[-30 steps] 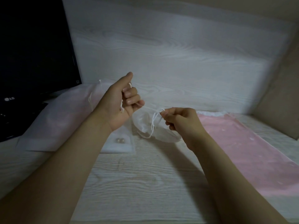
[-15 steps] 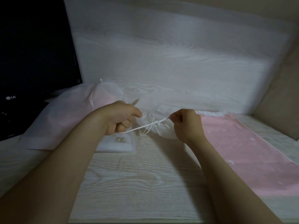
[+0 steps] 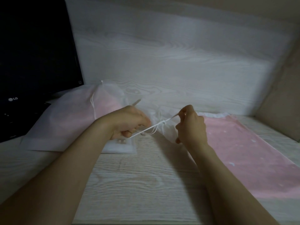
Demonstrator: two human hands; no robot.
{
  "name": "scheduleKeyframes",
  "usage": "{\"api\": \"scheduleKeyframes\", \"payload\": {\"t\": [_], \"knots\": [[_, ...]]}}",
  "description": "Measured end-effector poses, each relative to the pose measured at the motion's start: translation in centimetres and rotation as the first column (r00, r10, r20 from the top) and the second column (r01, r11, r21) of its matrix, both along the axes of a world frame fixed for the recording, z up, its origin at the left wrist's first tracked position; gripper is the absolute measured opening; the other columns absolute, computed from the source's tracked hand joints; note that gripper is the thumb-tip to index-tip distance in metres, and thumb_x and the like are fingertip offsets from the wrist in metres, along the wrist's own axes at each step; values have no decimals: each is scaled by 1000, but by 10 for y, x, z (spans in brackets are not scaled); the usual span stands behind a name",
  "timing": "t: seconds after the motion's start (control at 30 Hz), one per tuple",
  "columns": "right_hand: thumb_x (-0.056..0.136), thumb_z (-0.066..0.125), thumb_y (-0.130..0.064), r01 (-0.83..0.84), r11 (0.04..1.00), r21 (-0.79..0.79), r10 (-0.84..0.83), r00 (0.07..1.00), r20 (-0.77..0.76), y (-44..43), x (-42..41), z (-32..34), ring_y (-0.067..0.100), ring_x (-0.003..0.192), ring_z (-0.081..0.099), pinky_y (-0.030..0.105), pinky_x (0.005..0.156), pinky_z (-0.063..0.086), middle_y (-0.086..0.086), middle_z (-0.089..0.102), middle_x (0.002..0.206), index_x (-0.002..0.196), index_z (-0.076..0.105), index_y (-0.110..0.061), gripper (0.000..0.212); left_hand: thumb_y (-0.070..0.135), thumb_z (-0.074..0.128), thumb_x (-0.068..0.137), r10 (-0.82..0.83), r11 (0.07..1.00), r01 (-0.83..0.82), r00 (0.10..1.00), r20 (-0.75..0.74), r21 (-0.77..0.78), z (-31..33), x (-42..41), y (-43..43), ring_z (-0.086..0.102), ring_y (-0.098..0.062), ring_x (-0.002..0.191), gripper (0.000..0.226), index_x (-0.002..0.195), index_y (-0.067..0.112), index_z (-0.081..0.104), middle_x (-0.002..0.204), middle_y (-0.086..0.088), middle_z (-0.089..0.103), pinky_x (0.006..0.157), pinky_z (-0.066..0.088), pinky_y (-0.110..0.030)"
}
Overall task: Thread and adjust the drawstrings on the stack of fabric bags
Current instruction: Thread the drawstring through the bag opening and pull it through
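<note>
Since a second ago your left hand [image 3: 129, 124] has dropped from its raised position to just above the tabletop [image 3: 146, 184], and the drawstring [image 3: 146, 130] now runs taut between both hands. Your left fingers curl round one end, while your right hand [image 3: 190, 127] pinches the other between thumb and forefinger. The knot [image 3: 164, 122] sits mid-cord over the small white bag [image 3: 168, 133], bunched near the far edge. Expect thin, slippery cord and light, limp fabric that will likely drag along, so grip close to the knot and pull evenly. A pink bag [image 3: 243, 143] lies flat towards the right edge, and a larger white bag [image 3: 65, 124] towards the left.
</note>
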State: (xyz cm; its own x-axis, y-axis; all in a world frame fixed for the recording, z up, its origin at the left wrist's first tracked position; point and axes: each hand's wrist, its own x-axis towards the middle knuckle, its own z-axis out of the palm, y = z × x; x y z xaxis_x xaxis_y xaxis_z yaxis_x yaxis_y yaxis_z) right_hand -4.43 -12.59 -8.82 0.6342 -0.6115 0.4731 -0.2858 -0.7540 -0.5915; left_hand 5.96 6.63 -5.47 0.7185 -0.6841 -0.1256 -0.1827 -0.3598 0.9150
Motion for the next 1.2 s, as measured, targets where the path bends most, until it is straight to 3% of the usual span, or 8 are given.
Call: {"api": "scheduleKeyframes", "payload": {"t": [0.1,0.23,0.43,0.6,0.77,0.93,1.03,1.2], "knots": [[96,30,0,-78,996,48,76,997,31,8,-9,8,39,47,63,30,27,41,18,57,86,105,37,-22,25,16,76,87,172,973,-119,945,278,-198,-9,4,-6,51,-10,51,12,92,26,76,61,12,58,51,44,-26],[100,21,-10,-162,980,115,157,986,49,17,-11,13,40,35,59,35,28,43,25,58,86,102,32,-23,16,7,77,79,239,969,-119,659,713,-215,-23,9,-11,62,-14,95,46,115,33,66,104,9,66,87,53,-37],[93,28,-3,-139,990,-34,142,983,115,18,-10,17,45,55,56,54,44,54,16,57,75,106,29,-24,25,-15,54,75,-9,981,-155,553,833,114,-33,6,-20,29,-20,142,121,165,48,2,173,17,10,104,36,-46],[95,33,-1,-133,967,-218,153,985,79,31,-26,32,39,54,49,44,42,45,11,51,67,108,28,-25,28,-2,58,95,-9,983,-144,595,803,117,-13,-2,-36,33,-20,136,102,166,45,3,164,10,35,101,29,-38],[102,37,-9,-76,918,-390,165,966,198,37,-46,59,38,56,50,38,48,33,5,55,67,116,33,-25,21,6,60,96,84,990,-144,553,829,-4,10,-13,-46,44,-23,126,43,126,37,55,129,10,59,91,31,-38],[101,51,-19,-38,949,-314,200,842,500,32,-64,87,25,96,68,38,76,55,3,47,151,153,31,-24,55,23,77,95,216,955,4,675,705,-297,65,-32,-40,65,-13,99,28,112,27,55,108,10,66,82,51,-30],[93,53,-11,57,967,-249,114,776,620,28,-72,102,30,133,49,50,107,46,6,37,158,156,30,-16,67,33,72,100,254,899,92,685,682,-428,102,-52,-34,65,-3,104,24,120,25,61,114,12,68,86,51,-21],[91,50,-27,110,994,13,-88,713,695,46,-92,129,29,122,53,49,106,40,7,55,143,156,28,-29,69,40,61,106,315,803,136,729,607,-580,148,-87,-11,70,-8,96,23,118,22,68,106,7,74,82,57,-26]]}}
